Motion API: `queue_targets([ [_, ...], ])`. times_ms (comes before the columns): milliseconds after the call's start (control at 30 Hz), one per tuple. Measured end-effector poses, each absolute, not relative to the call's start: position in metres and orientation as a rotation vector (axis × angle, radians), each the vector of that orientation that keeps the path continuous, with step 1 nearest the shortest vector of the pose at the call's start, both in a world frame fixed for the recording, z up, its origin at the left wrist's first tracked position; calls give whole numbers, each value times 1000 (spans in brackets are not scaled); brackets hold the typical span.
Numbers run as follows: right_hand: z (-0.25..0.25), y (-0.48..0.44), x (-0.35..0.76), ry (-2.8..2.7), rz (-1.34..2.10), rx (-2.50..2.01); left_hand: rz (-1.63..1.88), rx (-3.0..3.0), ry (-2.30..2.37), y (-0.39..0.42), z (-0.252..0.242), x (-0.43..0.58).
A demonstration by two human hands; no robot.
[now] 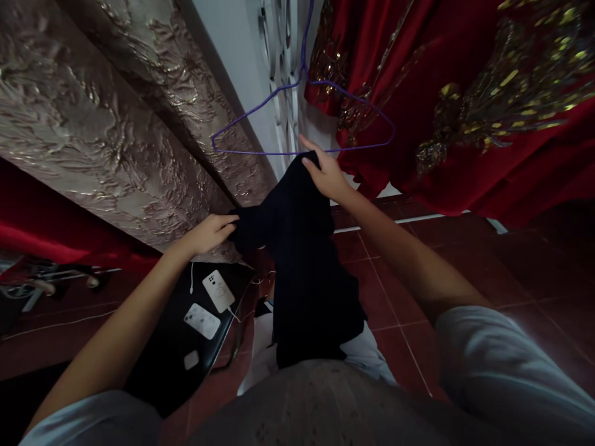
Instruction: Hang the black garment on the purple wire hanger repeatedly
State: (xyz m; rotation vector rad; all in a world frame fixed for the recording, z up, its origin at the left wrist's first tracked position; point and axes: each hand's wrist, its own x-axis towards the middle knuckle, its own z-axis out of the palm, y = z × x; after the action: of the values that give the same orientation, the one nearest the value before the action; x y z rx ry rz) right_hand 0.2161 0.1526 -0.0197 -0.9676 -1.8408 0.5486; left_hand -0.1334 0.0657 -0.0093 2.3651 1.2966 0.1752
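Note:
A dark navy garment [307,266] hangs down in front of me, held up by both hands. My left hand [211,232] is closed on its left top corner. My right hand [325,172] grips the right top edge, raised just under the bottom wire of a purple wire hanger [260,152]. The hanger hangs from above in front of a white wall, and the garment's top edge touches or nearly touches its bottom wire.
Red cloth with gold embroidery [465,93] hangs at the right. A silvery patterned curtain [116,124] fills the left. On a black surface [171,371] below lie two phones [218,291], one on a white cable. The floor is dark red tile [418,260].

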Motion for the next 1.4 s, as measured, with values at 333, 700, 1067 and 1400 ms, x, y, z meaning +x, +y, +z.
queue_targets([
  [333, -2, 125, 252, -1640, 604, -1120, 305, 2476, 1447, 73, 7, -131],
  [700, 18, 86, 248, -1802, 677, -1077, 1053, 2521, 1121, 122, 88, -48],
  [1067, 61, 28, 302, -1884, 534, -1005, 1061, 2630, 1267, 152, 96, -71],
  [1400, 119, 83, 346, -1522, 962, -1247, 1263, 2505, 1369, 160, 99, -79],
])
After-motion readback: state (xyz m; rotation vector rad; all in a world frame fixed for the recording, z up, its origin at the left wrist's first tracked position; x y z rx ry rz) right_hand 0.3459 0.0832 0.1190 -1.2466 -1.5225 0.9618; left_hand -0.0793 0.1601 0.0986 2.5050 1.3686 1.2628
